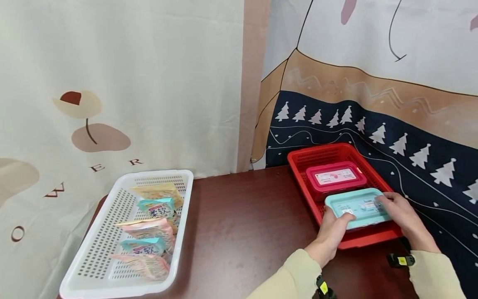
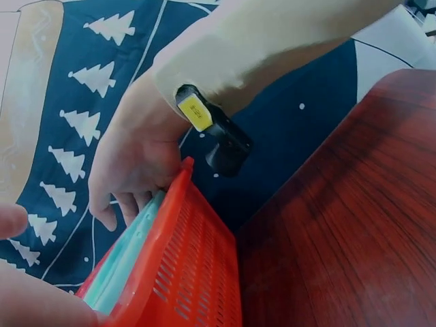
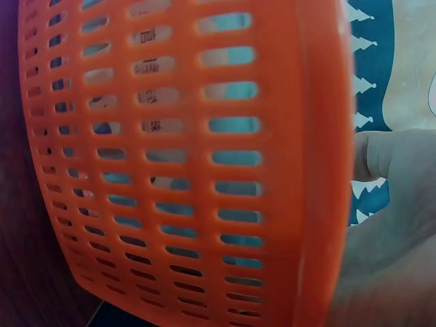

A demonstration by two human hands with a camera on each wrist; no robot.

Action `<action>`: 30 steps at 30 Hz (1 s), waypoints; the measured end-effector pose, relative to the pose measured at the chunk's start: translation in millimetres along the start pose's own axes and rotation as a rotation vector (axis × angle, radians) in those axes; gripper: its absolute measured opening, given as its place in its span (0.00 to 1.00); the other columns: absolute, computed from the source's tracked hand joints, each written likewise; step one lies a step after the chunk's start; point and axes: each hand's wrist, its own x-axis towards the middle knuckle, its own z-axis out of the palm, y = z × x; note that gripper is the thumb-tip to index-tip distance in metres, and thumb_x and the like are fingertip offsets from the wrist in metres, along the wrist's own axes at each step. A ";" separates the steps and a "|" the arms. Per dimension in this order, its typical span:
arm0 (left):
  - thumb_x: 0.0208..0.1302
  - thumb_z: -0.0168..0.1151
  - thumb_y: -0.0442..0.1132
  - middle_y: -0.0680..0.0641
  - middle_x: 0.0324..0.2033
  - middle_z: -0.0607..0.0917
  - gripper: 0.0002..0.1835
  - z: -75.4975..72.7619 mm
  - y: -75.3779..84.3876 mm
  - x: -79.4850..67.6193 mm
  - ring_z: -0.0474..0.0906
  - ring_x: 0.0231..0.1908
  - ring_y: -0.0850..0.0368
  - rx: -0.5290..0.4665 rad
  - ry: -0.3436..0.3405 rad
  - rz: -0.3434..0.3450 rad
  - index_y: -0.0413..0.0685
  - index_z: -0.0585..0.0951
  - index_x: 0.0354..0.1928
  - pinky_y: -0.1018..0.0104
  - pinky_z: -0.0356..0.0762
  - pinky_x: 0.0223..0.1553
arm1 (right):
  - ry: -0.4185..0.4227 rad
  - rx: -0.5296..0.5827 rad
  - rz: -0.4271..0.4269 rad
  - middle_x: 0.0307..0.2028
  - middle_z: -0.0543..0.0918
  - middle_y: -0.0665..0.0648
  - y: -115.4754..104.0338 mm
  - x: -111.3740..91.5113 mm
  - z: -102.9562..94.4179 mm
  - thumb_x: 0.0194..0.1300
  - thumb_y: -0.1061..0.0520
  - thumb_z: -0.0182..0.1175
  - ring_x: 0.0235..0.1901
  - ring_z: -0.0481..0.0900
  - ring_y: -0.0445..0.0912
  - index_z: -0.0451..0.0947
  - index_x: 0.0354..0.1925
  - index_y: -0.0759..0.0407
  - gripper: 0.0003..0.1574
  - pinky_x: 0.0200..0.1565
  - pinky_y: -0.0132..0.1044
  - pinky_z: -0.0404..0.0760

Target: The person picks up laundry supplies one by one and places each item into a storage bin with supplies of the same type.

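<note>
Both hands hold a flat box with a teal lid over the front part of the red basket. My left hand grips its near left side, the thumb lying on the lid. At the right end, my right hand grips it with the thumb on top; the fingers beneath are hidden in the head view. Behind it in the basket sits a pink box with a white label. From the left wrist, the teal lid shows just inside the basket's rim. Through the basket's slots the right wrist view catches teal.
A white basket at the left holds several small packets, pink, teal and yellow. Both baskets stand on a dark red-brown table. A printed curtain hangs behind and along the right side, close to the red basket.
</note>
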 end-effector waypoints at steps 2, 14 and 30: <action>0.65 0.64 0.31 0.53 0.49 0.83 0.20 0.5 1.6 0.4 0.76 0.47 0.62 -0.008 0.015 0.001 0.55 0.77 0.57 0.57 0.75 0.58 | -0.004 -0.010 -0.001 0.60 0.62 0.83 -1.1 0.7 0.8 0.80 0.47 0.39 0.51 0.70 0.67 0.45 0.70 0.89 0.46 0.36 0.28 0.74; 0.66 0.65 0.36 0.51 0.76 0.61 0.42 -10.0 13.7 -14.5 0.58 0.72 0.51 0.083 0.014 -0.055 0.44 0.59 0.80 0.46 0.59 0.74 | 0.082 -0.142 -0.062 0.69 0.56 0.86 -6.9 -13.7 3.4 0.81 0.44 0.40 0.60 0.61 0.74 0.46 0.74 0.83 0.47 0.62 0.72 0.61; 0.76 0.56 0.46 0.58 0.72 0.70 0.30 -67.3 29.4 -32.5 0.67 0.71 0.55 0.233 -0.056 0.165 0.57 0.66 0.77 0.61 0.70 0.68 | 0.279 -0.167 -0.256 0.69 0.62 0.83 -32.0 -41.2 32.1 0.79 0.49 0.48 0.63 0.63 0.77 0.53 0.77 0.74 0.42 0.62 0.76 0.60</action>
